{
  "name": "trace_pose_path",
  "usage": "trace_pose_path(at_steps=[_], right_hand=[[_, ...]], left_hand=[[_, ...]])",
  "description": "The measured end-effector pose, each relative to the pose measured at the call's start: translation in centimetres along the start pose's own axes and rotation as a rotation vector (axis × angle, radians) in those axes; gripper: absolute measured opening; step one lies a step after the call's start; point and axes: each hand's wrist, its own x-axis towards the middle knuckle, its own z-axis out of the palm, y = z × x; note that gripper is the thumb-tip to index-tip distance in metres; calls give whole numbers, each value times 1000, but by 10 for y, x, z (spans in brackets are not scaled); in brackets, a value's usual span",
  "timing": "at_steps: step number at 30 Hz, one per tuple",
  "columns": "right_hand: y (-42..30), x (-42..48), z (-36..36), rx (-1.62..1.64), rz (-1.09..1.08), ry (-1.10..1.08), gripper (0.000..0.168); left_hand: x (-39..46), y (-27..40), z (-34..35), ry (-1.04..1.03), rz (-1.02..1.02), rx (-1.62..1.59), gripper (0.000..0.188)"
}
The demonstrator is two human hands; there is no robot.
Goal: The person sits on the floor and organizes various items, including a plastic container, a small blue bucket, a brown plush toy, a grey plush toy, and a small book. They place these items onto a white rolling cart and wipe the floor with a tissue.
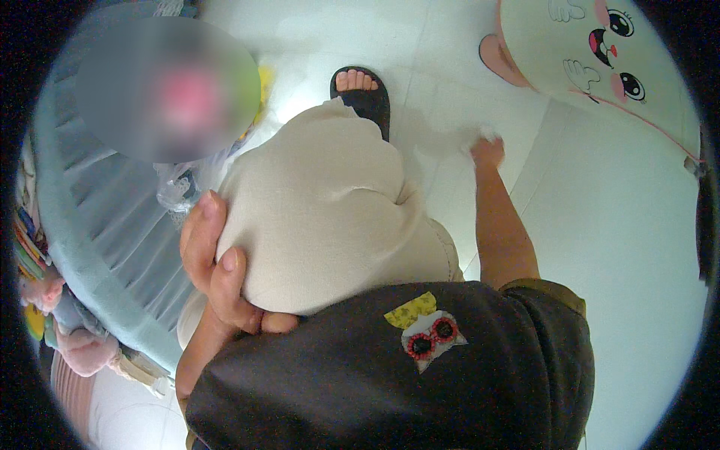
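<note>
My left hand (216, 264) rests on the side of my bent knee in beige trousers (315, 214). Its fingers are bent and apart. Beside its fingertips lies a crumpled clear plastic bag (179, 188); whether the hand touches it is hard to tell. With my arm stretched down to the right, my right hand (488, 151) is low over the pale tiled floor (450, 73). A small whitish crumpled thing (488, 134), blurred, shows at its closed fingers. My foot in a black open-toed slipper (360, 95) stands between the hands and the top edge.
At the left is a round, pale blue padded rim (84, 264) around pleated grey fabric (129, 225). Soft toys (84, 349) lie outside it. A blurred patch hides the upper left. A large pale surface with a cartoon face (607, 56) stands at the upper right.
</note>
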Motion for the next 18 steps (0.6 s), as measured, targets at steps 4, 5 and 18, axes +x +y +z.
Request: trace_pose_path(at_steps=[4,5,18], right_hand=[[67,-14,30,124,318,-67,34],[60,-12,23,158,392,-118,34],[-265,34,-110,725,-189,164,38]], left_hand=[[2,-1,4,39,-2,-1,42],[3,-2,3,38,6,-4,43],[10,4,5,-80,-118,-53,70]])
